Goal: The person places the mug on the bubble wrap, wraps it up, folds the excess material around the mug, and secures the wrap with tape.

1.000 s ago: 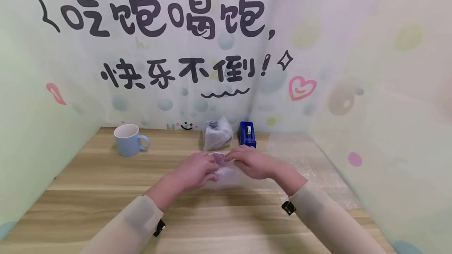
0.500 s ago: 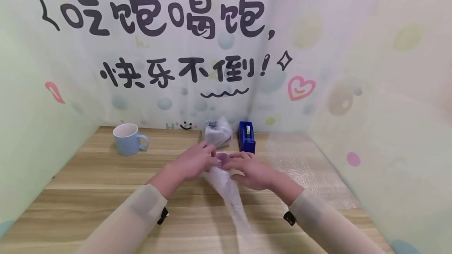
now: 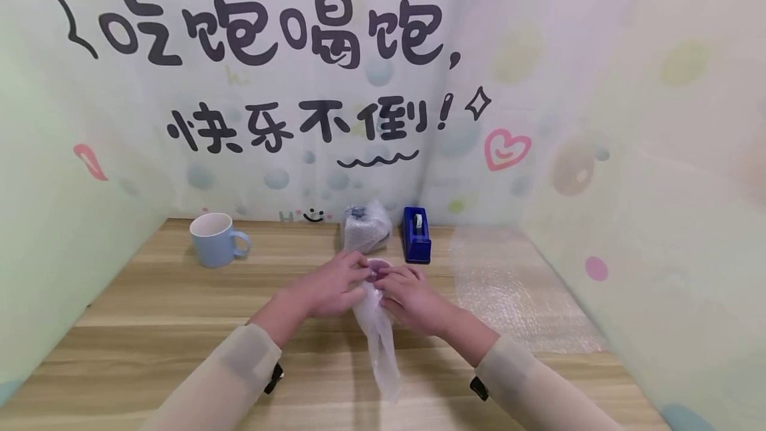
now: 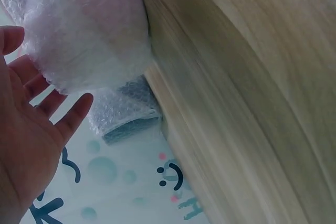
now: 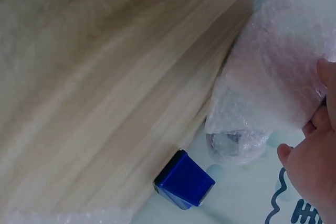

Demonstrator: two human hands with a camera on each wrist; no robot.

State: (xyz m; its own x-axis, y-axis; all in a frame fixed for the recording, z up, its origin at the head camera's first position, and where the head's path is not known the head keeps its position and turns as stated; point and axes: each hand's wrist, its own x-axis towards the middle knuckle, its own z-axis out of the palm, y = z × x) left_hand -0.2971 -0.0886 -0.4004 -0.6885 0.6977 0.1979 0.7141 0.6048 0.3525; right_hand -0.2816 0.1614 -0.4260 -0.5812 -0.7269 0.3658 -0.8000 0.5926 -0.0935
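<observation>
left sleeve [image 3: 209,378]: pale beige, long, squarish grey patch [image 3: 244,354] near cuff | right sleeve [image 3: 550,384]: same beige, similar patch | small black piece [image 3: 274,379] beside left cuff, its twin [image 3: 479,388] beside right | left hand [image 3: 335,283], right hand [image 3: 415,294]: bare

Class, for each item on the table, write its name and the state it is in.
Pink cup: sides wrapped, mouth partly visible
Cup's bubble wrap: gathered around the cup, loose end trailing free
Blue mug: upright, unwrapped, not held
Bundle: covered in bubble wrap, contents unclear
Tape dispenser: standing, not held
Bubble wrap sheet: spread flat
</observation>
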